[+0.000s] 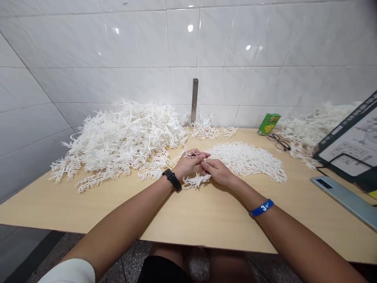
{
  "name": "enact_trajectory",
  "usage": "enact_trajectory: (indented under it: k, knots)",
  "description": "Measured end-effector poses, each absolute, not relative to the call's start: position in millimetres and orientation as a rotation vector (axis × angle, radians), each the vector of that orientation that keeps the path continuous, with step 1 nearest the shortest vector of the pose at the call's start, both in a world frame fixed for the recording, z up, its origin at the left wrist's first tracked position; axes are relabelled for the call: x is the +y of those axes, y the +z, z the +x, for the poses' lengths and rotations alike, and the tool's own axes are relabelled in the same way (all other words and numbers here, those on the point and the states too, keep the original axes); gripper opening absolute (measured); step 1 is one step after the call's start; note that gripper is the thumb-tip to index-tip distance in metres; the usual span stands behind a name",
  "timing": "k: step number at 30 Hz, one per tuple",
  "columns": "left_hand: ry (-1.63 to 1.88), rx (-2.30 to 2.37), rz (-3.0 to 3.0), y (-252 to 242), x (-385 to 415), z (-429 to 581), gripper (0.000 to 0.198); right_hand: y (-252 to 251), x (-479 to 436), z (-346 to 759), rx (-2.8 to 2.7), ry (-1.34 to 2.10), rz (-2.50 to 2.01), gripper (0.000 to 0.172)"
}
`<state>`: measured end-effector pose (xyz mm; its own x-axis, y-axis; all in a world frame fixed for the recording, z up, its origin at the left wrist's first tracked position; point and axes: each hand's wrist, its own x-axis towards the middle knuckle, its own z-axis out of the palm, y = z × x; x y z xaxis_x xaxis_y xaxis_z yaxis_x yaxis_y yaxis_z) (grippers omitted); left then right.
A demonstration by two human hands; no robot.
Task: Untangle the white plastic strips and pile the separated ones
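Note:
My left hand (188,163), wearing a black wristband, is closed on a white branched plastic strand (193,154) that shows along its fingers. Thumb and fingers of my right hand (218,171) are pinched together, meeting the left fingertips; the small piece between them is mostly hidden. Just below both hands, a few white branched sprigs (196,181) lie on the table. A large tangled heap of white branched strands (126,137) rises to the left. Beside my right hand spreads a flatter pile of short white pieces (246,158).
A smaller strand clump (204,127) lies by a metal bracket (194,100) at the tiled wall. On the right are a green box (269,124), eyeglasses (279,142), another white heap (312,122), a leaning printed box (353,141) and a phone (347,200). The wooden table (182,220) ends in front of me.

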<state>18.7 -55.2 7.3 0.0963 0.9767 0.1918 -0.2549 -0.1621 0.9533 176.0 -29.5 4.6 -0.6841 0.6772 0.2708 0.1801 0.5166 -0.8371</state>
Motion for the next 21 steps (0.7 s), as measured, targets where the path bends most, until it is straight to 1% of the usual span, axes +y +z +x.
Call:
enact_trajectory:
  k: [3,6,9,15,21]
  knots:
    - [1.319,0.84,1.265,12,-60,23,0.045,5,-29,176,-2.189,1.131,-0.663,0.047]
    - [1.298,0.869,1.307,17,-64,25,0.044,3,-28,177,-2.206,1.115,-0.642,0.046]
    - [1.307,0.886,1.333,20,-66,25,0.039,0,-27,178,-2.238,1.067,-0.634,0.043]
    - [1.346,0.993,1.337,23,-67,28,0.023,-4,-27,179,-2.268,0.972,-0.701,0.04]
    - [1.369,1.03,1.29,24,-67,30,0.019,2,-29,178,-2.335,0.819,-0.691,0.04]
